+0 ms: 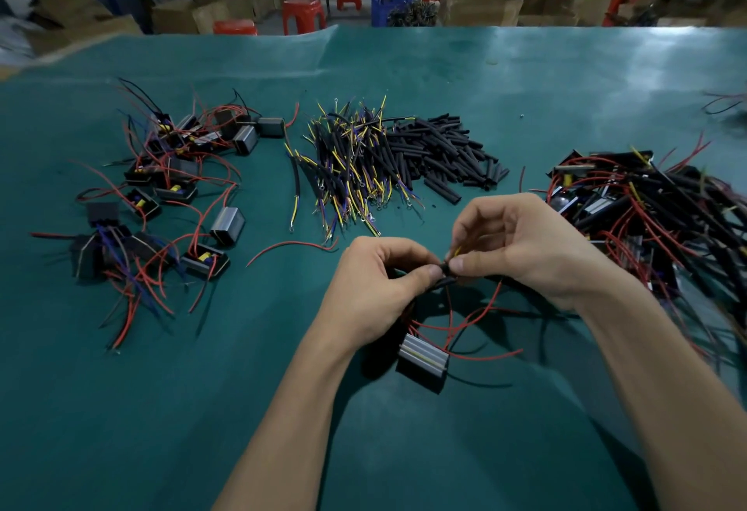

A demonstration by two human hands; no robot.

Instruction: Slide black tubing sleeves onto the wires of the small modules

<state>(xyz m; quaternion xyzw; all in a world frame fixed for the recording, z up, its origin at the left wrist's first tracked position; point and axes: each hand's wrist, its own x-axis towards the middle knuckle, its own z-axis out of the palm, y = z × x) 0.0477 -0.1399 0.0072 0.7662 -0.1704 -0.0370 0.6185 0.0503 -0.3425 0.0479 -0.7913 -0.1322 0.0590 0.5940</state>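
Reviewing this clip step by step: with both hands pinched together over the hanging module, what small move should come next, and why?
Probably push the black sleeve further along the wire. The left hand grips the sleeve, the right hand pinches it and a yellow wire tip at its mouth, and the module hangs below on red wires. How far the sleeve is on is hidden.

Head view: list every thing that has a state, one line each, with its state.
Left hand: pinches the black sleeve.
Right hand: pinches a yellow wire at the sleeve's end.
Sleeve: held between both hands, above the mat.
Held module: hangs by its red wires below the hands.
Sleeve pile: loose, lying on the mat.
Left modules: scattered, red wires bare.
Right pile: modules tangled with black sleeves.
Mat: flat on the table.
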